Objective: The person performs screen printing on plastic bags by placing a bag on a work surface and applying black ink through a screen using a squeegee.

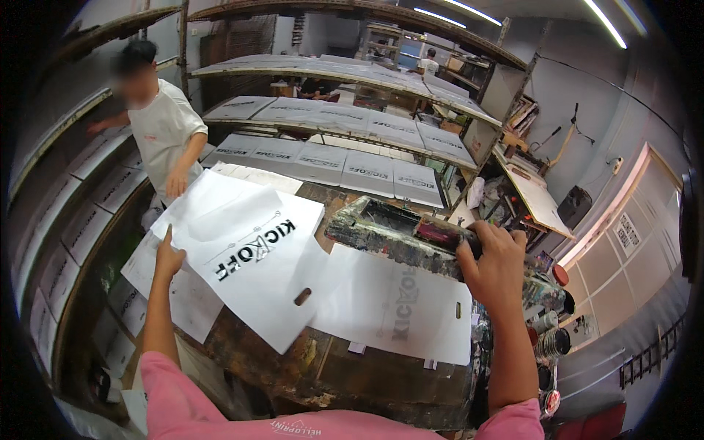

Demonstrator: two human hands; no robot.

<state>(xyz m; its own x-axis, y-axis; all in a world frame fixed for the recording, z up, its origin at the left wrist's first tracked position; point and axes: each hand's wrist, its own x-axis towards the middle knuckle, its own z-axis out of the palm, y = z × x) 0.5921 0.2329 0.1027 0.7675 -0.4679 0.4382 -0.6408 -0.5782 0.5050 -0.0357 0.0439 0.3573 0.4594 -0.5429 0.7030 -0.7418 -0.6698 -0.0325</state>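
Observation:
My left hand (170, 255) pinches the left edge of a white plastic bag (253, 293), which carries black printed lettering and a cut-out handle slot. The bag is tilted, overlapping other white sheets. My right hand (497, 268) is closed round the right end of an ink-stained screen-printing frame (356, 233). Inside the frame lies a dark reddish block (436, 230), perhaps a squeegee, partly hidden by my fingers. Under the frame's near side, a second white bag (433, 308) lies flat on the dark worktable (352, 378), with grey lettering showing faintly.
At the left a co-worker in a white shirt (167, 121) has one hand (176, 182) by the held bag's far corner. Racks (345, 72) of printed bags stand ahead and along the left. Ink cans (551, 342) crowd the table's right side.

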